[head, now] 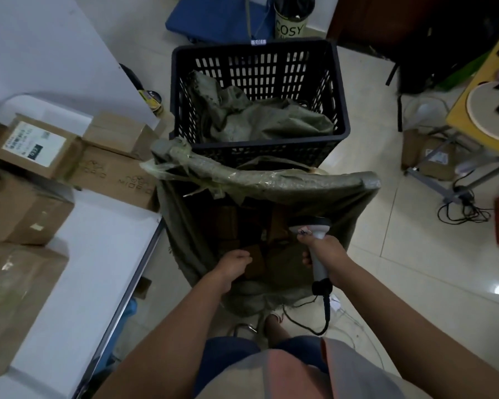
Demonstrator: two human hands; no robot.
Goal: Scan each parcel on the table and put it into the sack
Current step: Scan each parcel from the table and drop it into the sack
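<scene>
My left hand (pixel 234 263) sits over the near rim of the sack (pixel 260 182), fingers loosely curled; I cannot tell whether they pinch the sack's edge or hold nothing. My right hand (pixel 326 254) grips the scanner (pixel 314 234) round its handle, head pointing forward and down into the sack mouth, cable trailing back toward my legs. Inside the sack I make out brown parcels already dropped, dim in shadow. The parcels yet to be done lie on the table (pixel 98 254), well to the left of both hands: a labelled box (pixel 35 145) far back, a long flat carton (pixel 113 177) at the table's corner just beside the sack's left rim, a plain box (pixel 23 214) nearer in, and a tape-wrapped one (pixel 18 295) closest to me. The left hand is plainly the nearer to all of them; the right is busy with the scanner and farther off. The long carton's long axis runs roughly across my view toward the sack, so my judgement is a leftward reach with the left hand, taking it by its near end.
</scene>
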